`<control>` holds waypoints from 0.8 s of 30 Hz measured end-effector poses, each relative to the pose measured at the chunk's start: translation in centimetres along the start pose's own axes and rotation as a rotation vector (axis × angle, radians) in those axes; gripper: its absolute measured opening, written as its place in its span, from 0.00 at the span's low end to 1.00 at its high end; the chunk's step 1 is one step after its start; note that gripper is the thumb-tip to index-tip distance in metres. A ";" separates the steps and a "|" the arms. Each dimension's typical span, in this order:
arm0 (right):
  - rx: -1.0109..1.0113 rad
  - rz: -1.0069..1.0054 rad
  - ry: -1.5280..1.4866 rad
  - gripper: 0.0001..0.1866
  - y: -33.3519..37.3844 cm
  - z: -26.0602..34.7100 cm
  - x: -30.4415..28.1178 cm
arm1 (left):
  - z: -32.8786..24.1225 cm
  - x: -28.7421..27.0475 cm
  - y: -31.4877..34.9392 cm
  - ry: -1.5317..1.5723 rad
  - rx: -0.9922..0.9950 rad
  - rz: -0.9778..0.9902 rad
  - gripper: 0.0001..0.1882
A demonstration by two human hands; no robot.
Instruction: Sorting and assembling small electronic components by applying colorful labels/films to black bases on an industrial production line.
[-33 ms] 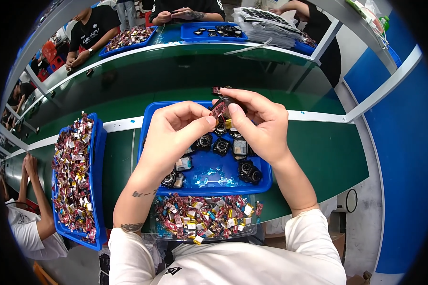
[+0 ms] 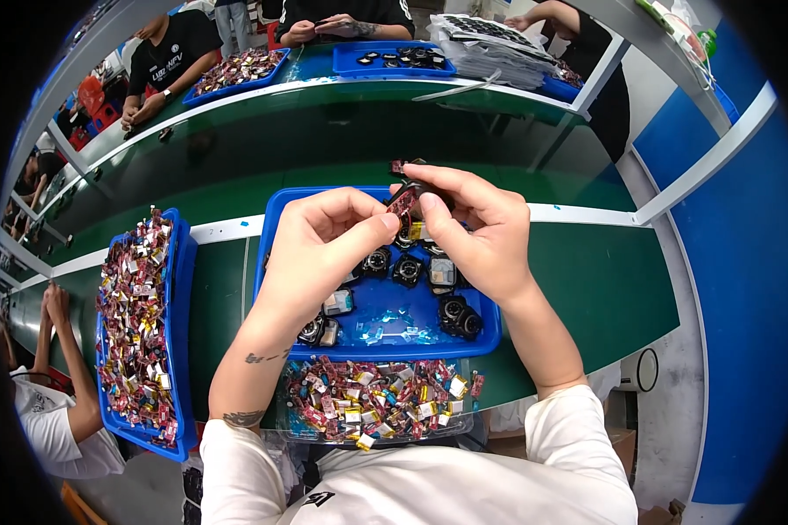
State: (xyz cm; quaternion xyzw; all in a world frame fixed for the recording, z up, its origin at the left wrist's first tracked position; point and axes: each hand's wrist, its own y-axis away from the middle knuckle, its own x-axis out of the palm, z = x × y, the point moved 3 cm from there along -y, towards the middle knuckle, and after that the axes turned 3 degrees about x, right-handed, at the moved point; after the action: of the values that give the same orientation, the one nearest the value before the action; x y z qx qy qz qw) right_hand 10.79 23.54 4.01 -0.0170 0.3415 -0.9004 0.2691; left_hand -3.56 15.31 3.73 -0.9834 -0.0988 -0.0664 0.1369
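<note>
Above the far part of a blue tray (image 2: 267, 254), my two hands meet at a small black watch case with a red circuit board (image 2: 403, 203) showing on its near side. The thumb and fingers of my left hand (image 2: 328, 241) pinch the board's left edge. Curled round the black case (image 2: 425, 189) is my right hand (image 2: 486, 227), its thumb pressed against the near face. In the tray below lie several black round-faced watch cases (image 2: 407, 269), some turned to show a pale battery (image 2: 442, 272), and scattered bits of blue film (image 2: 385, 328).
Close to my body, a clear tray (image 2: 280, 424) holds heaped red boards and batteries (image 2: 372, 398). Another blue tray (image 2: 182, 350), piled alike, stands left. A green conveyor belt (image 2: 324, 131) runs beyond a white rail (image 2: 578, 214). Co-workers sit across it and at left.
</note>
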 end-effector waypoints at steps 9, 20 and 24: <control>-0.006 -0.020 0.040 0.14 0.1 0.5 -0.1 | 0.2 0.2 0.3 0.002 0.096 0.001 0.04; -0.020 -0.026 -0.039 0.13 0.4 1.0 0.5 | 0.4 0.9 0.4 -0.081 0.150 -0.072 0.05; 0.007 -0.043 -0.028 0.13 0.5 1.1 0.5 | 0.5 0.7 0.5 -0.159 0.098 -0.064 0.06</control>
State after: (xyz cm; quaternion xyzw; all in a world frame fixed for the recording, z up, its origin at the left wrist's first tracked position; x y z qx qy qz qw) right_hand 10.83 22.31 4.44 -0.0357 0.3343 -0.9068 0.2545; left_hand -2.71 15.08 3.25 -0.9740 -0.1438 0.0127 0.1746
